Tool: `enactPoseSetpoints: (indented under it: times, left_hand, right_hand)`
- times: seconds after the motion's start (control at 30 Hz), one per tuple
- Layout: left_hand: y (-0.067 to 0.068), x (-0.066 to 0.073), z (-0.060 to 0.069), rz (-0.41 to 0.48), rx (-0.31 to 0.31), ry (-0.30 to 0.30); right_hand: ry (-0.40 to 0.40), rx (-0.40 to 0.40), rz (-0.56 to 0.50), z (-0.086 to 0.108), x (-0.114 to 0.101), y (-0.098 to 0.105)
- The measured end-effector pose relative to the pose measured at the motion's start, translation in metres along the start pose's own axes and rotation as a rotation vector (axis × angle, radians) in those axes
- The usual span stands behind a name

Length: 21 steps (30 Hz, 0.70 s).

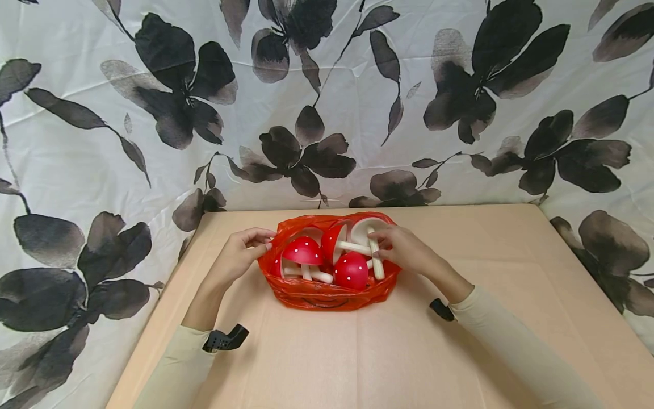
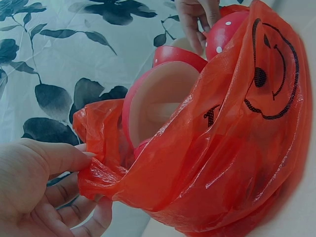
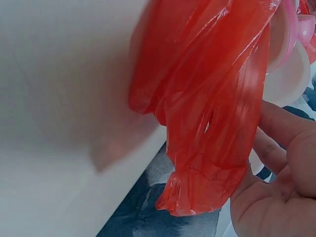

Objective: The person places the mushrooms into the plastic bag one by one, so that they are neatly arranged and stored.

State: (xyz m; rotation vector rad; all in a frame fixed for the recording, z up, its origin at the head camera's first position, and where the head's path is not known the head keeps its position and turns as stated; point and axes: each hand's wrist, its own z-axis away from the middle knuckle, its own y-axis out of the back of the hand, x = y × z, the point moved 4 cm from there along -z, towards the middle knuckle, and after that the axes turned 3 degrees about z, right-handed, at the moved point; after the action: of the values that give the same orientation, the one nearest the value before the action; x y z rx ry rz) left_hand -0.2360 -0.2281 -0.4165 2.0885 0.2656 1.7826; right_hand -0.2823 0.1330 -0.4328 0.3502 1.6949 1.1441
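Observation:
A red plastic bag (image 1: 327, 301), its mouth spread wide, holds several toy mushrooms with white-dotted red caps and pale stems. One domed mushroom (image 1: 304, 250) sits at the left, and a round red cap (image 1: 351, 271) lies at the front. My left hand (image 1: 237, 253) pinches the bag's left edge between thumb and fingers, plainly seen in the left wrist view. At the bag's right side, my right hand (image 1: 406, 250) holds a mushroom (image 1: 377, 267) by its stem, the pale underside of its cap showing. In the right wrist view, the bag partly hides those fingers (image 3: 281, 121).
The bag stands on a light tan table (image 1: 327, 358) near its back edge. A white cloth (image 1: 378, 102) with dark flowers hangs behind and beside the table. Black straps (image 1: 225, 339) are on both wrists. A smiling face (image 2: 271, 69) is printed on the bag.

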Motion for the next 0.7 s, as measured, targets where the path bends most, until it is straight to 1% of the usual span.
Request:
enactPoseSetpoints:
  times: [0.2, 0.33, 0.5, 0.63, 0.7]
  left_hand:
    - [0.001, -0.003, -0.001, -0.013, 0.002, 0.009]
    - [0.001, -0.002, -0.001, -0.023, 0.005, 0.018]
    - [0.0, 0.001, 0.0, -0.035, 0.007, 0.007]
    - [-0.002, 0.004, 0.001, -0.042, 0.007, -0.009]
    - [-0.004, 0.007, 0.001, -0.069, 0.001, -0.022]
  right_hand:
    - [-0.025, -0.003, -0.02, 0.0, 0.0, 0.003]
    - [-0.032, 0.0, -0.009, 0.003, 0.002, 0.005]
    - [0.011, 0.027, 0.049, 0.007, 0.001, 0.013]
    - [0.032, 0.05, 0.041, 0.012, -0.001, 0.021]
    - [0.03, 0.061, 0.024, 0.016, -0.003, 0.026]
